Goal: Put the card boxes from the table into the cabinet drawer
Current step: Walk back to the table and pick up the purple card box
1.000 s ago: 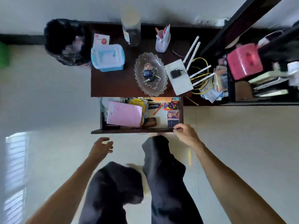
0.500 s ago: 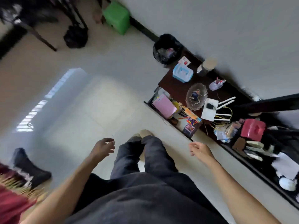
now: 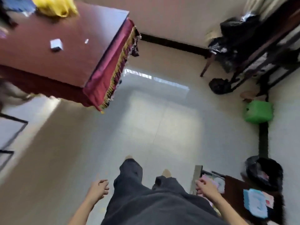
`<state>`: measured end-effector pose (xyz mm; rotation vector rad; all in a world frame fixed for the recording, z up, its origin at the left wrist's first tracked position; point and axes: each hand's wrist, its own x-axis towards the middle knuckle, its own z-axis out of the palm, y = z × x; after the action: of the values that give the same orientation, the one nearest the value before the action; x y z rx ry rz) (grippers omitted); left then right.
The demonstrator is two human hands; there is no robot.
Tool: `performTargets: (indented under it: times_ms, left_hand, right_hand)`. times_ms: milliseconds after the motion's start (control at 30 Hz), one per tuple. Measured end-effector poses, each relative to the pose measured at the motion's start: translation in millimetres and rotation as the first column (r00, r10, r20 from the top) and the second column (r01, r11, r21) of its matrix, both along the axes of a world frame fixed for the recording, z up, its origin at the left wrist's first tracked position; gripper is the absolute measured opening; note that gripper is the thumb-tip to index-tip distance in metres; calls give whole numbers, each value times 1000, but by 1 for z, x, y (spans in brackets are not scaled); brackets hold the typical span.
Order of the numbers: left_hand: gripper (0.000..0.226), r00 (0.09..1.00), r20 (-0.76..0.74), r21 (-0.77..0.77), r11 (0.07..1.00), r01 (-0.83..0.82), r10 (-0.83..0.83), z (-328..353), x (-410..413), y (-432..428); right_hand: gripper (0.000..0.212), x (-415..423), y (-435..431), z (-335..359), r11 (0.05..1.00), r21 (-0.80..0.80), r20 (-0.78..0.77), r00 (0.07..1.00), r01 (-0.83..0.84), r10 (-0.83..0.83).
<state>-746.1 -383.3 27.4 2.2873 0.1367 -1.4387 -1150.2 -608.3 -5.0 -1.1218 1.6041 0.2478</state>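
Note:
A small white card box (image 3: 56, 44) lies on the dark red table (image 3: 84, 51) at the upper left, far from both hands. A tinier pale item (image 3: 86, 41) rests to its right on the same top. My left hand (image 3: 98, 190) hangs low at the bottom centre, fingers loosely curled, holding nothing. My right hand (image 3: 204, 187) is at the bottom right, also loosely curled and empty, just in front of the open cabinet drawer (image 3: 211, 181), where a pink item shows. The picture is motion-blurred.
A yellow cloth (image 3: 55, 5) lies at the table's far end. A green stool (image 3: 258, 113) stands at the right, a black rubbish bin (image 3: 263, 173) beside the cabinet, and a light blue box (image 3: 255, 202) on the cabinet top. Pale tiled floor (image 3: 154, 124) spreads between table and cabinet.
My right hand left the drawer's front edge. My view swung from the cabinet round to the room, so the red table came into sight and the drawer dropped to the lower right.

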Motion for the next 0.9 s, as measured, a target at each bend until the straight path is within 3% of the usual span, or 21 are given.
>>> performTargets:
  times_ms: [100, 167, 267, 433, 600, 733, 900]
  left_hand:
    - [8, 959, -17, 32, 959, -282, 282, 7, 1, 68]
    - [16, 935, -21, 53, 934, -353, 354, 12, -1, 104]
    - [34, 920, -44, 57, 921, -386, 388, 13, 11, 140]
    - [23, 890, -55, 86, 891, -447, 452, 14, 89, 166]
    - [19, 889, -77, 69, 892, -447, 451, 12, 197, 162]
    - [12, 904, -31, -27, 904, -426, 426, 12, 296, 139]
    - [15, 871, 7, -189, 856, -481, 491, 7, 407, 104]
  right_hand:
    - [15, 83, -39, 9, 980, -36, 43, 979, -196, 197]
    - [15, 150, -53, 20, 945, -78, 63, 944, -319, 324]
    - [16, 245, -58, 29, 893, -137, 74, 895, -428, 440]
    - [17, 365, -31, 30, 824, -152, 58, 827, -547, 559]
    - [16, 423, -6, 26, 783, -119, -35, 791, -611, 611]
    - [17, 456, 1, 24, 755, -61, -108, 757, -653, 645]
    - [19, 527, -6, 9, 726, 28, -165, 713, -687, 681]
